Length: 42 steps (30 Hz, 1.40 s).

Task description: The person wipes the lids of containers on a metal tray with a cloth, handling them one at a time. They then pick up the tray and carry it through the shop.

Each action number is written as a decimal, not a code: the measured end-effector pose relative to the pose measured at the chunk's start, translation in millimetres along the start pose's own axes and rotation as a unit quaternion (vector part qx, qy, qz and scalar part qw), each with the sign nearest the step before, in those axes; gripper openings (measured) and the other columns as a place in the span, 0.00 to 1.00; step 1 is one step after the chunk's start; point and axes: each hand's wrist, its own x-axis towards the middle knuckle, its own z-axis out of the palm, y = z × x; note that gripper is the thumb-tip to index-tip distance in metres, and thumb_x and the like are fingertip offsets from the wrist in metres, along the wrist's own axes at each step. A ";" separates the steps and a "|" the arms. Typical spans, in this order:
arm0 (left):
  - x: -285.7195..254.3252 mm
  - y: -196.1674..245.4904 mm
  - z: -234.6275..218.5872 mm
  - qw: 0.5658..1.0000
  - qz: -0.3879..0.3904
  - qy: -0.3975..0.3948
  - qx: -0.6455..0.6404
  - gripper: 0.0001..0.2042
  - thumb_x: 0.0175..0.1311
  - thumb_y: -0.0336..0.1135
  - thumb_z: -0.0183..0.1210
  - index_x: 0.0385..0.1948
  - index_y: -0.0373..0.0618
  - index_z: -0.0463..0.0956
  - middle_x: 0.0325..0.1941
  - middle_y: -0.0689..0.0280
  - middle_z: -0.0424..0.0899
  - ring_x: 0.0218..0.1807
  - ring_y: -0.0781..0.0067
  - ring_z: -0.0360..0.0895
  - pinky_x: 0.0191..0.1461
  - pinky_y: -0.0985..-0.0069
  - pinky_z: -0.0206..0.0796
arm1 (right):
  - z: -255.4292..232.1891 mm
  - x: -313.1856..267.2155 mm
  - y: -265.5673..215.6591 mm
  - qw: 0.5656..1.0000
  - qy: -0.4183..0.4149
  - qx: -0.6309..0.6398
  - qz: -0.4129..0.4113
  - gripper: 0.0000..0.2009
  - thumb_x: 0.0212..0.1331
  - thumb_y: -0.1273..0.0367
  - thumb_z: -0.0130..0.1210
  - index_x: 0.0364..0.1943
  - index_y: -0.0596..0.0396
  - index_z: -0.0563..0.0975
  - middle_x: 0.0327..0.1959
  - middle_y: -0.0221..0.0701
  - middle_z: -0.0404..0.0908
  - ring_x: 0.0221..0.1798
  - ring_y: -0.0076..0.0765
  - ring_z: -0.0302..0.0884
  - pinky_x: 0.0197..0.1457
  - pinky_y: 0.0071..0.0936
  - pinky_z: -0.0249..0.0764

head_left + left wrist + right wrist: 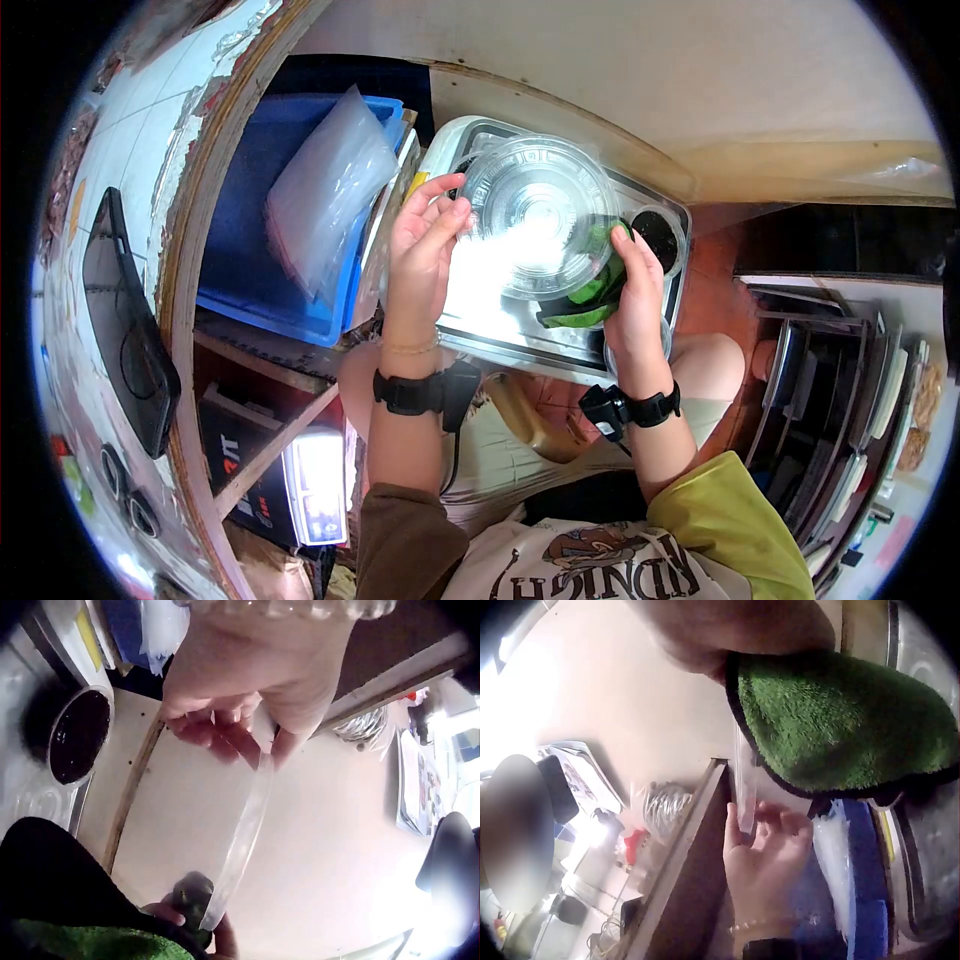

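Observation:
Between both hands a round, clear plastic lid (530, 185) is held up above a shiny metal tray (560, 368). My left hand (425, 240) pinches its left edge between thumb and fingers; the left wrist view shows the lid (244, 832) edge-on. At the opposite edge, my right hand (638, 300) grips a green cloth with dark trim (585, 312) against the lid. In the right wrist view the fuzzy cloth (840, 724) hangs from the right hand and hides its fingers. A container with dark contents (655, 240) stands on the tray's right side.
Left of the tray is a blue bin (235, 225) with clear plastic bags (330, 190) in it. A black phone (125, 320) lies on the ledge at far left. A pale board (640, 90) rises behind the tray. A dark rack (800, 400) stands at the right.

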 end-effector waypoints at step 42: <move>-6.1 14.2 -1.6 0.996 -0.021 -0.081 -0.005 0.04 0.72 0.31 0.43 0.43 0.44 0.61 0.63 0.41 0.66 0.57 0.50 0.75 0.48 0.69 0.79 | 25.9 13.6 55.3 0.996 -0.063 -0.041 -0.042 0.22 0.71 0.62 0.40 0.64 0.60 0.61 0.60 0.38 0.70 0.58 0.37 0.71 0.60 0.25 0.65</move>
